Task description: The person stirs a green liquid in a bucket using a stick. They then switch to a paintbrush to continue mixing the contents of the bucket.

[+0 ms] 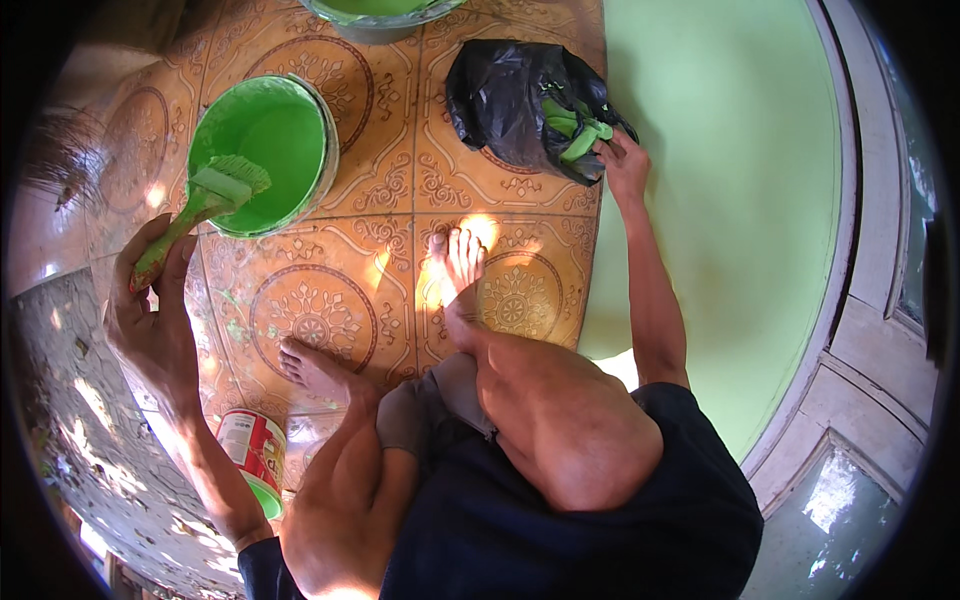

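Note:
My left hand is closed round the handle of a paintbrush. Green paint covers the brush, and its bristles are over the near-left side of a bucket with green paint inside. On the right, my right hand has its fingers closed at the mouth of a black plastic bag, gripping its edge. Just beside these fingers, a bright green, paint-coated piece sticks out of the bag. What it is, and what else the bag holds, is hidden.
Another container with green inside stands at the far edge. A red and white paint can is beside my left forearm. Patterned orange tiles meet a pale green wall on the right. My bare feet rest on the tiles.

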A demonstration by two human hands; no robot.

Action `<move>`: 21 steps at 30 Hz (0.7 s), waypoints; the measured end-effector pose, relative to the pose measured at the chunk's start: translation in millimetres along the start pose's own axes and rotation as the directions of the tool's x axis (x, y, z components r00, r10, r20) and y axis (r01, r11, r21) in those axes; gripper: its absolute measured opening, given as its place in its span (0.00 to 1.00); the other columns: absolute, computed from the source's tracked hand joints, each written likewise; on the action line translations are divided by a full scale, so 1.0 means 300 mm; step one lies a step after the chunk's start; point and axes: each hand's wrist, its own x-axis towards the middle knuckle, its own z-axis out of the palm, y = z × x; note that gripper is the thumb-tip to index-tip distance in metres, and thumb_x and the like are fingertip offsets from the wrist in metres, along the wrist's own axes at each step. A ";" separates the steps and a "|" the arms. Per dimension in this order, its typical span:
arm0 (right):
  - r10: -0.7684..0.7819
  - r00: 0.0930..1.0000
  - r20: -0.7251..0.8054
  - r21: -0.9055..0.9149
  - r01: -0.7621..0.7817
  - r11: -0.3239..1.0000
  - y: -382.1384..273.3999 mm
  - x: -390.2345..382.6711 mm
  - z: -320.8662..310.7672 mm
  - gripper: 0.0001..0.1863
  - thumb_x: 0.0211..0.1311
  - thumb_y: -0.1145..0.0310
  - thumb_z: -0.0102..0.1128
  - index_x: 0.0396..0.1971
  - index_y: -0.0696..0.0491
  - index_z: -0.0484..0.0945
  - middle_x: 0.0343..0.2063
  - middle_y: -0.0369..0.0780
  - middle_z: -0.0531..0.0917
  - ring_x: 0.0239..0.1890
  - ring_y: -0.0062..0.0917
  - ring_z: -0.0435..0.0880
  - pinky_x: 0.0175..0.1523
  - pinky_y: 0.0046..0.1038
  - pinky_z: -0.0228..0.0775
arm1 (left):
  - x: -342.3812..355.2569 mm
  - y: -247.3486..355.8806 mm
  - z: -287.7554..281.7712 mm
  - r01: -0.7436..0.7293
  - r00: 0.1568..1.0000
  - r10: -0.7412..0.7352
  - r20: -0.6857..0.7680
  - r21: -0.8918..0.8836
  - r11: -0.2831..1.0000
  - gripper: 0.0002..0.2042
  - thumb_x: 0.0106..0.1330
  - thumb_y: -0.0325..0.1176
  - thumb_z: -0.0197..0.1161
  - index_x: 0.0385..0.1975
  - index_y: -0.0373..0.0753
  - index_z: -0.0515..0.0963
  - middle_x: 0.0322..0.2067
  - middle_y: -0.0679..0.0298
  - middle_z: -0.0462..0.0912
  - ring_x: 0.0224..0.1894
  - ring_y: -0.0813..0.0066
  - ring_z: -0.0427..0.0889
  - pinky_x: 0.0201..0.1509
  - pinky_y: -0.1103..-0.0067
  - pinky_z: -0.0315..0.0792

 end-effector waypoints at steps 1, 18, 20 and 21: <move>-0.003 1.000 0.003 0.060 0.003 0.998 -0.013 -0.019 -0.003 0.17 0.69 0.79 0.63 0.56 0.65 0.80 0.44 0.43 0.88 0.41 0.25 0.90 0.44 0.26 0.86 | -0.001 -0.003 -0.002 -0.007 1.000 0.007 -0.001 0.013 1.000 0.12 0.70 0.33 0.71 0.50 0.41 0.85 0.46 0.62 0.89 0.48 0.75 0.85 0.54 0.75 0.79; -0.419 0.904 -0.084 0.263 0.426 0.866 -0.637 -0.352 0.179 0.18 0.65 0.81 0.67 0.55 0.57 0.83 0.48 0.43 0.87 0.34 0.21 0.88 0.37 0.21 0.83 | 0.027 0.016 0.029 -0.164 0.986 0.163 -0.024 -0.037 0.986 0.14 0.61 0.28 0.77 0.47 0.40 0.86 0.39 0.63 0.90 0.38 0.79 0.88 0.38 0.81 0.81; -0.618 0.786 0.006 0.194 0.606 0.772 -0.812 -0.375 0.233 0.21 0.62 0.81 0.70 0.56 0.55 0.83 0.48 0.43 0.87 0.35 0.21 0.88 0.36 0.21 0.83 | 0.043 0.045 0.047 -0.251 0.967 0.250 -0.042 -0.018 0.968 0.14 0.60 0.28 0.78 0.45 0.39 0.86 0.37 0.63 0.90 0.35 0.78 0.88 0.35 0.80 0.82; -0.700 0.712 0.056 0.243 0.670 0.701 -0.895 -0.379 0.265 0.23 0.59 0.82 0.72 0.56 0.57 0.83 0.49 0.44 0.87 0.37 0.22 0.88 0.39 0.22 0.83 | 0.053 0.054 0.053 -0.286 0.957 0.285 -0.048 -0.029 0.958 0.14 0.59 0.29 0.78 0.44 0.40 0.87 0.35 0.64 0.90 0.34 0.78 0.87 0.36 0.80 0.82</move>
